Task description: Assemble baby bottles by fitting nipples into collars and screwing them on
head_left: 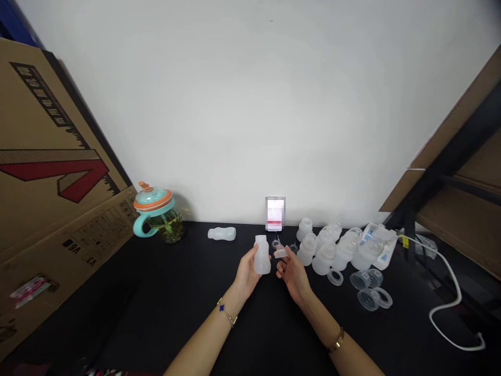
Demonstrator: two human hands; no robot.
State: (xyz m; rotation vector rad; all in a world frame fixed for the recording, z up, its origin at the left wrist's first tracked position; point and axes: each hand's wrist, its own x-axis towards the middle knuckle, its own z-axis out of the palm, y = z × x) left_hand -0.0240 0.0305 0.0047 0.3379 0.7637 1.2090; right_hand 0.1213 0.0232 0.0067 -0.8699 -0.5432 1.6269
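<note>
My left hand (245,274) is closed around a frosted white baby bottle (262,258). The bottle is upright with a bare threaded neck. Just to its right, my right hand (295,278) pinches a bottle nipple (281,252) set in a pale screw ring, with its tip upward. The bottle and the nipple are apart. Behind my right hand lie small dark-looking rings (293,247), partly covered by the fingers. Another frosted bottle (222,234) lies on its side to the left, near the wall.
Several bottles (324,259), most with nipples, stand at the right. Clear caps (368,299) and a loose ring (335,277) lie before them. A phone (275,213) leans on the wall. A teal-handled jug (158,214), cardboard box (47,172) and white cable (450,271) flank the black table (172,292).
</note>
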